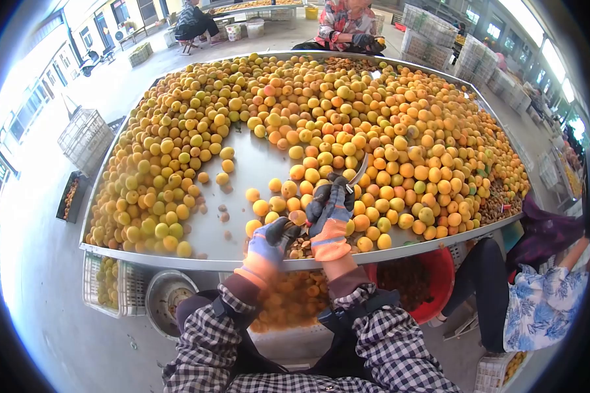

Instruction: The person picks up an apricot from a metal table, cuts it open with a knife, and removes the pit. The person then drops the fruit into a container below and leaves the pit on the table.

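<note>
My right hand, in a dark-palmed glove with an orange cuff, is closed around a curved knife, its blade pointing up and away. Just left of it, my left hand wears a similar glove and is slightly blurred. Its fingers are curled, with an apricot at their tips, between the two hands. Split apricot pieces and pits lie on the table under my hands. Whole apricots heap around them on the metal table.
Below the table edge are a bin of apricots, a red basin, a metal bowl and a white crate. A person in a floral top sits at right. Another gloved person works across the table.
</note>
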{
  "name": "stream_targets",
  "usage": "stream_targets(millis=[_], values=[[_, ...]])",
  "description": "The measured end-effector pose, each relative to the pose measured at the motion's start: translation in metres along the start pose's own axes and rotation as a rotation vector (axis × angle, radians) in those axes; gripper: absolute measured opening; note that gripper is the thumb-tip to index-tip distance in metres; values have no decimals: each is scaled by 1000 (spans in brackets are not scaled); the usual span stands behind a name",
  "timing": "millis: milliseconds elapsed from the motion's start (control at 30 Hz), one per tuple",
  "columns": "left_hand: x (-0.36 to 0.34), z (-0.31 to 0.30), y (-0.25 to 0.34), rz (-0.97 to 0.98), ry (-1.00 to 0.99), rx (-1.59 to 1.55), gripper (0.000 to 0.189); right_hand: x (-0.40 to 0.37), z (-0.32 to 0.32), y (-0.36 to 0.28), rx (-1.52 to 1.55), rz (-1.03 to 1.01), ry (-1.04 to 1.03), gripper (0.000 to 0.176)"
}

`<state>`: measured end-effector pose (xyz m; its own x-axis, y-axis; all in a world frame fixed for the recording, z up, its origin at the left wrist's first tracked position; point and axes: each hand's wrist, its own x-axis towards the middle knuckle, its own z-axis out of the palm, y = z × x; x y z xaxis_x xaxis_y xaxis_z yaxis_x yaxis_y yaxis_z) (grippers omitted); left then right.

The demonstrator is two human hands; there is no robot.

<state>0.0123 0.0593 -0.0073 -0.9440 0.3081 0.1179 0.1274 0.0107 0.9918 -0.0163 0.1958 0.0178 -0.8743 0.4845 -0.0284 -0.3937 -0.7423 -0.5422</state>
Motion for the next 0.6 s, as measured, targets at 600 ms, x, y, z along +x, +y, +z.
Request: stream_targets(millis=[600], values=[[-2,-52,54,-168,-187,767,19,4,-10,-9,-189,-3,-14,14]])
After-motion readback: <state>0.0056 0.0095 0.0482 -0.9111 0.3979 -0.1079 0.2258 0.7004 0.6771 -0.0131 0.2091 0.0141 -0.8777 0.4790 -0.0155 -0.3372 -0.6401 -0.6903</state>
